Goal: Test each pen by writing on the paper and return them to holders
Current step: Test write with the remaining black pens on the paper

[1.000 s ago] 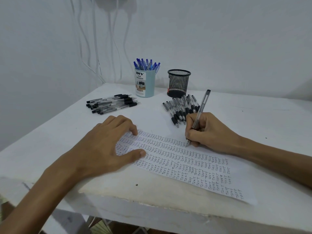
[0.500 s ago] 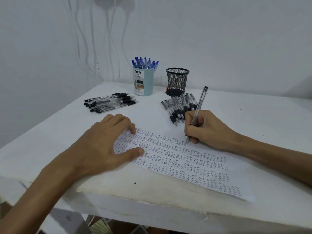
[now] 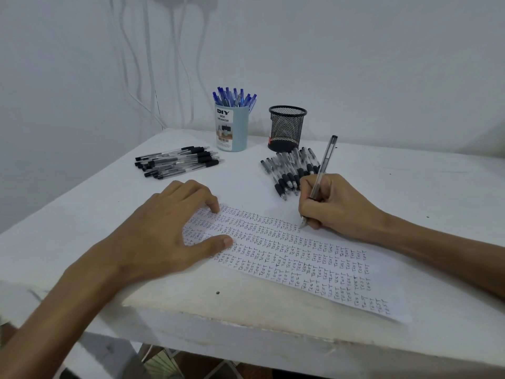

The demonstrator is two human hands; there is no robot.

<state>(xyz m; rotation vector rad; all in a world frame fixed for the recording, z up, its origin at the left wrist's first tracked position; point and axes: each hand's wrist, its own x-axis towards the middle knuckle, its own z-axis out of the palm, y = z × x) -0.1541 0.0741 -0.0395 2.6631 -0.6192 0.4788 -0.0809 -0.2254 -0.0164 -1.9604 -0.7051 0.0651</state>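
A white paper [image 3: 295, 258] covered in rows of the word TEST lies across the table. My left hand [image 3: 169, 228] rests flat on its left end, fingers spread. My right hand [image 3: 333, 206] grips a clear pen [image 3: 323, 165] with its tip on the paper's upper edge. A light blue holder [image 3: 232, 129] full of blue pens stands at the back. Beside it is a black mesh holder [image 3: 287, 128]; no pens show above its rim. Two piles of black pens lie loose: one at the left [image 3: 177, 161], one in front of the mesh holder [image 3: 289, 170].
The white table [image 3: 410, 187] ends in a chipped front edge [image 3: 246, 324] close to me. White cables [image 3: 142, 64] hang down the wall at the back left. The table's right side is bare surface.
My right hand has kept the pen on the paper with small writing movements. My left hand stays on the paper. The view has shifted slightly.
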